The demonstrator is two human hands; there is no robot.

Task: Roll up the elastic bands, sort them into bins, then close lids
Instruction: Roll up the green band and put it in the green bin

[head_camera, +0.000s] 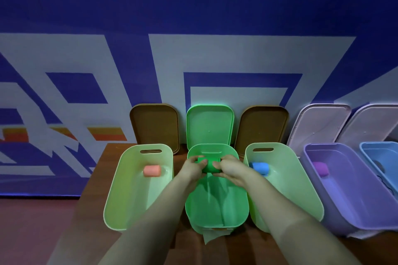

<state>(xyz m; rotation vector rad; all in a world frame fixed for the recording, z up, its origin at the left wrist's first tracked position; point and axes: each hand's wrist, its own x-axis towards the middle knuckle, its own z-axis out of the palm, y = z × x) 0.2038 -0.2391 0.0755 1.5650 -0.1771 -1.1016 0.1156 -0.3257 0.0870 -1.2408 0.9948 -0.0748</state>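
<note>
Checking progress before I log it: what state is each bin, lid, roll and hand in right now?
Green band: partly rolled, tail trailing into green bin.
Left hand: pinching the band's roll.
Right hand: pinching it too.
Pink roll: finished, in left pale bin.
Blue roll: finished, in right pale bin.
Purple roll: finished, in purple bin.
Blue bin: open, contents unclear.
Lids: all off, leaning against wall.

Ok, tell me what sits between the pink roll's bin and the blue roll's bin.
The bright green bin, where the left hand and right hand grip a green roll. Head view.
</note>
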